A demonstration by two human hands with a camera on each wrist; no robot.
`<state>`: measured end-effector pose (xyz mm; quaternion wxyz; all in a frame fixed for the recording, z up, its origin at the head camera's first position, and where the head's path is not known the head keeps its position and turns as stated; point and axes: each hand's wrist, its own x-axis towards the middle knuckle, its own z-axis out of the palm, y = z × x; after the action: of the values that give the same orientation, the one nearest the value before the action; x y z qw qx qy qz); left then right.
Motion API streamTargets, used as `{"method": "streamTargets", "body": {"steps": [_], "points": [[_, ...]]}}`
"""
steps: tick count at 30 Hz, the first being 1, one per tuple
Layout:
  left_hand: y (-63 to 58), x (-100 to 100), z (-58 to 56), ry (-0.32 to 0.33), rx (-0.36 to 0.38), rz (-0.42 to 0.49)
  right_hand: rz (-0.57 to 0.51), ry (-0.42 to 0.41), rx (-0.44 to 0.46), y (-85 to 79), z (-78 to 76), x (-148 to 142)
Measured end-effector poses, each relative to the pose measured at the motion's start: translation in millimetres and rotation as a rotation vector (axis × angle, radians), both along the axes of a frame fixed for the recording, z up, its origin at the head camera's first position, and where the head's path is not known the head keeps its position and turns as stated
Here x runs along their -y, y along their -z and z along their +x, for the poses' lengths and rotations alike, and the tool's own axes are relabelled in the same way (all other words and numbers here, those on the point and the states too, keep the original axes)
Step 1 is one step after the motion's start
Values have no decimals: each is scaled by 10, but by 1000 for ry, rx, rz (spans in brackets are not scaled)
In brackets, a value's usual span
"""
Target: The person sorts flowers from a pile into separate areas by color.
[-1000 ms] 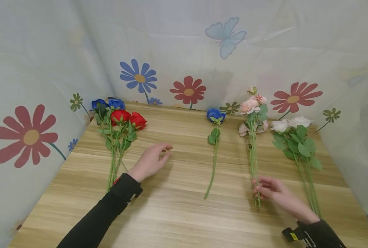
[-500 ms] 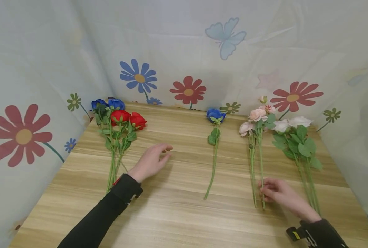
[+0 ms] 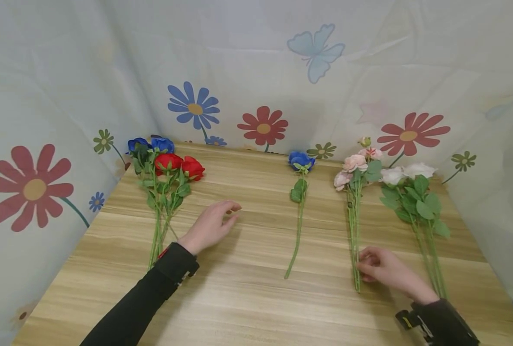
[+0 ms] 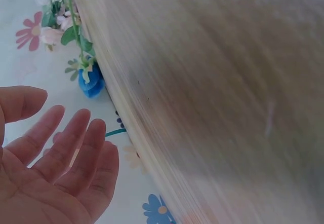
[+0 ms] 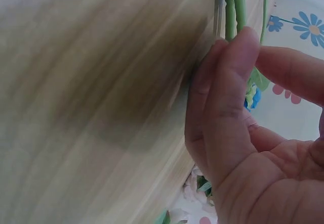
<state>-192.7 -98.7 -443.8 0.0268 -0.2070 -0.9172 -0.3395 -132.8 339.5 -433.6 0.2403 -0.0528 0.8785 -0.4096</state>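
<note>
Palm facing inward and fingers loosely bent, my left hand (image 3: 210,226) hovers above the table holding nothing; its palm also shows in the left wrist view. Beside it lie red roses (image 3: 180,166) and blue roses (image 3: 152,145) with green stems. My right hand (image 3: 383,269) pinches the lower stem of a light pink rose (image 3: 355,163) at its fingertips. Another pink rose (image 3: 342,180) lies close alongside, its stem nearly parallel. In the right wrist view, the green stems (image 5: 235,6) run up from the fingertips, which hide their other part.
A single blue rose (image 3: 300,161) lies mid-table with its stem toward me. White roses (image 3: 416,172) with large leaves lie at the right, near my right forearm. The wooden table (image 3: 247,298) meets a flower-printed cloth backdrop (image 3: 239,57) at its rear edge.
My right hand first drew one pink rose rightward, away from the stem beside it, then brought it back left next to that stem. My left hand has stayed still.
</note>
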Motion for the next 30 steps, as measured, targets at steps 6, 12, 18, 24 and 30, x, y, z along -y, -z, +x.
{"method": "streamTargets", "body": {"steps": [6, 12, 18, 24, 30], "points": [[-1, -2, 1, 0, -4, 1, 70, 15, -46, 16, -57, 10], [15, -4, -10, 2, -15, -2, 118, 28, -77, -5, -119, 62], [15, -11, -15, 5, -12, -10, 142, 22, -72, -3, -196, 102], [13, -7, -10, 10, -15, -11, 196, -9, -92, 0, -243, 126], [29, -5, -13, 9, -18, -13, 238, -24, -113, -11, -245, 170]]}}
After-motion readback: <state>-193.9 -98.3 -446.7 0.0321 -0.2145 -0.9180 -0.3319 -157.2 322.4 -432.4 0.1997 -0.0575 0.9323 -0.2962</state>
